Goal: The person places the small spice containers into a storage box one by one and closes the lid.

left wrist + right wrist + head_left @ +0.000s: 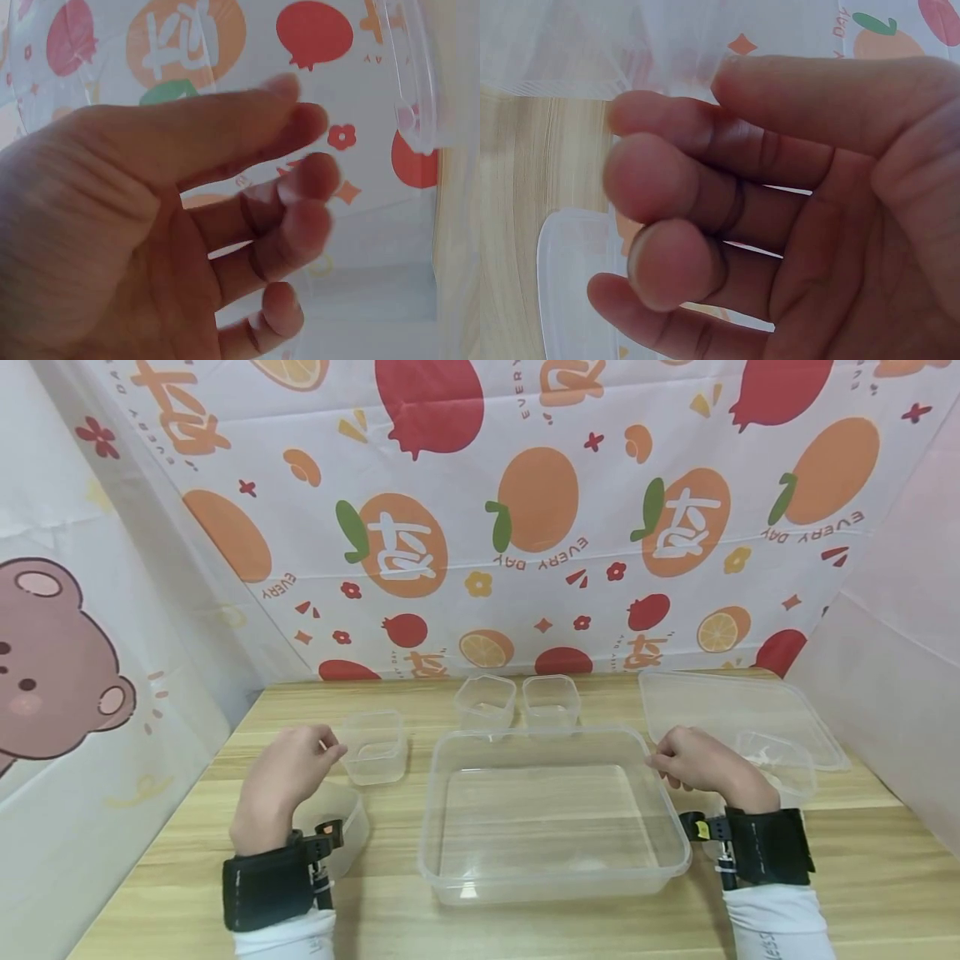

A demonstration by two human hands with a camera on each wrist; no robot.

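A large clear plastic food container stands in the middle of the wooden table with no lid on. My left hand hovers to its left, fingers loosely bent and holding nothing. In the left wrist view, air shows between the left hand's thumb and fingers. At the container's right rim is my right hand, its fingertips overlapping the rim in the head view. The right wrist view shows the right hand's fingers loosely curled, nothing between them, with a translucent wall beyond.
Two small clear tubs stand behind the container. On the left, one square tub and a round-cornered tub sit near my left hand. A large flat lid lies at the back right, with a clear tub overlapping it. Printed cloth hangs behind.
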